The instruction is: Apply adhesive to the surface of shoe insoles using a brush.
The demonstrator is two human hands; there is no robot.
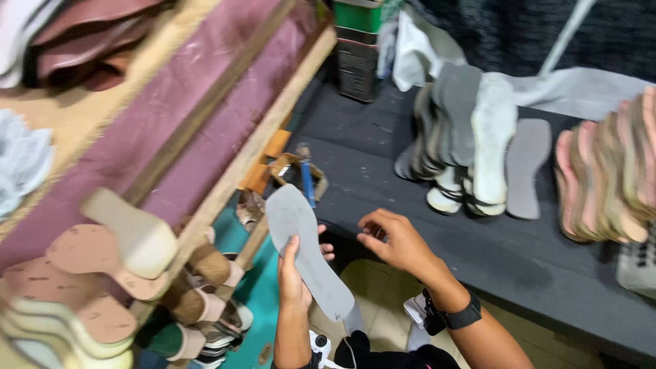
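Observation:
My left hand [294,277] grips a flat grey shoe insole [304,249] by its long edge, holding it upright with the toe end pointing up. My right hand [398,240] hovers just to the right of the insole with fingers curled and apart, holding nothing; a black watch sits on that wrist. Both hands are in front of the near edge of a dark grey worktable [410,225].
A row of grey and white insoles [471,137] leans on the table, with a stack of pinkish-tan insoles [608,178] at the right. A blue-handled tool [308,183] lies by the table's left end. Wooden shelves [225,137] at left hold heeled soles [130,239]. A dark can [357,51] stands at the back.

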